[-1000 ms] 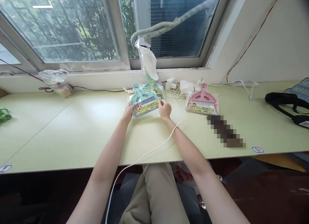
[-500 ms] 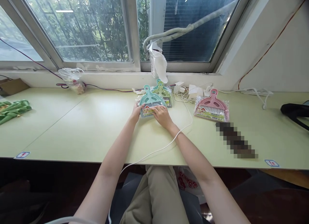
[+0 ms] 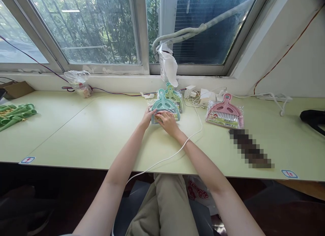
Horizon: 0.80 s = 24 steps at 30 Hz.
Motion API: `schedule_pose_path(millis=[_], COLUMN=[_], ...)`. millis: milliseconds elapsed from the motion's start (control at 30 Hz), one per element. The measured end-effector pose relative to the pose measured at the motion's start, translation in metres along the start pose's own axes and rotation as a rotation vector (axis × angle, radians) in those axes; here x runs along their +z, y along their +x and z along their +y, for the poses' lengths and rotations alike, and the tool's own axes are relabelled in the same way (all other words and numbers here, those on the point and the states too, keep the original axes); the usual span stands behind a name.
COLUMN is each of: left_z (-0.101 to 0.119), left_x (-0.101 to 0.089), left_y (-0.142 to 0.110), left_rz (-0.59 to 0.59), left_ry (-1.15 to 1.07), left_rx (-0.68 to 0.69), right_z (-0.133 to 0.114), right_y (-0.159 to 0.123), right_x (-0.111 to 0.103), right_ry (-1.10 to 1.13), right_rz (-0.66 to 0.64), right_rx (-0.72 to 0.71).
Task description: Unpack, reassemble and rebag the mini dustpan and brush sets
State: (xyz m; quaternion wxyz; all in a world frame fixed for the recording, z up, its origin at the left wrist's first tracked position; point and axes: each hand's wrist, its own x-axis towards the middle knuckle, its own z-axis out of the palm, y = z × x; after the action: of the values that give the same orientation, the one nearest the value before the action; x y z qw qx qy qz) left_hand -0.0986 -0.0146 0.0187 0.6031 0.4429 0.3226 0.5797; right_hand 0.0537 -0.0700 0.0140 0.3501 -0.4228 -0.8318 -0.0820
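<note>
A light-blue dustpan and brush set [image 3: 164, 103] in clear wrap is between my hands, tilted up, with its handle toward the window. My left hand [image 3: 147, 119] grips its left edge, thumb in front and the other fingers partly hidden behind. My right hand [image 3: 169, 123] has its fingers bent and pressed on the front of the pack, over the label by the bristles. Whether these fingertips pinch the wrap cannot be made out. Just behind stands a green dustpan and brush set [image 3: 175, 94], partly covered by the blue one.
A pink wrapped set [image 3: 225, 111] lies to the right, above a blurred-out dark patch [image 3: 251, 148]. One white cable [image 3: 175, 155] runs across the table [image 3: 86, 137] and over my right forearm. Chargers [image 3: 189, 91] and a bagged item [image 3: 82, 88] line the back; green pieces [image 3: 17, 114] lie left.
The blue set has shifted slightly right and stands a little more upright. My right fingers have curled more on its front. The whole view has shifted a little.
</note>
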Motion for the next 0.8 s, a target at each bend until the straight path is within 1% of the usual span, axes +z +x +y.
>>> schedule_pose_path(millis=[100, 200, 300, 433, 667, 800], left_z=[0.0003, 0.0011, 0.0013, 0.0001, -0.0015, -0.0029], left_x=[0.0000, -0.0012, -0.0014, 0.0012, 0.0056, 0.0045], left_y=[-0.0004, 0.0000, -0.0003, -0.0018, -0.0032, -0.0016], left_rz=[-0.012, 0.003, 0.014, -0.005, -0.031, -0.012], left_ry=[0.013, 0.031, 0.052, 0.072, 0.099, 0.093], left_rx=[0.002, 0.021, 0.015, 0.004, -0.006, -0.009], right_z=[-0.0010, 0.0002, 0.0006, 0.0000, -0.0003, -0.0011], right_y=[0.0010, 0.0013, 0.0008, 0.0005, 0.0017, 0.0006], right_x=[0.0018, 0.0042, 0.0062, 0.0069, 0.0047, 0.0038], right_ry=[0.048, 0.085, 0.092, 0.088, 0.147, 0.113], right_rz=[0.015, 0.013, -0.006, -0.013, 0.076, 0.089], right_rx=[0.023, 0.052, 0.071, 0.088, 0.117, 0.074])
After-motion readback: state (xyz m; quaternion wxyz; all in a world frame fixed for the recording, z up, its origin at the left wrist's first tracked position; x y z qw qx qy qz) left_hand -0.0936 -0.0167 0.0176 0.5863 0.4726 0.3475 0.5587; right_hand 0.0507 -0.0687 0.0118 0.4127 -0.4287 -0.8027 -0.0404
